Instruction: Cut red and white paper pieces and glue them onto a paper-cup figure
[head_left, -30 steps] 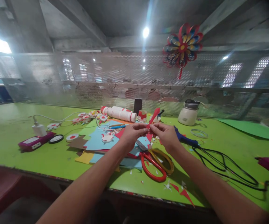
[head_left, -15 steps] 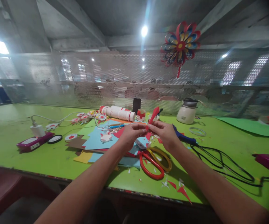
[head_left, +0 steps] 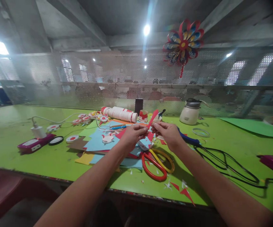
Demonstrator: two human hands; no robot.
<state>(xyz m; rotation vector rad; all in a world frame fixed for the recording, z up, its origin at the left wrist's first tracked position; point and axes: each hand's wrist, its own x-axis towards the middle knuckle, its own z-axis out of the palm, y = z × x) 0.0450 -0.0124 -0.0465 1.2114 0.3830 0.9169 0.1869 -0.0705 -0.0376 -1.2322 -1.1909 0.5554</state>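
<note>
Above the green worktop (head_left: pixel 32 160), the left hand (head_left: pixel 133 136) and right hand (head_left: pixel 168 134) both pinch a red paper strip (head_left: pixel 153 118) held between them, over blue paper sheets (head_left: pixel 98 142) and the red-and-yellow scissors (head_left: pixel 156 162).

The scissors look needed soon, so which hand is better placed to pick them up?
Probably the right hand: the scissors lie just below its wrist, handles nearest that side. Both hands, the left hand too, pinch the red paper strip.
</note>
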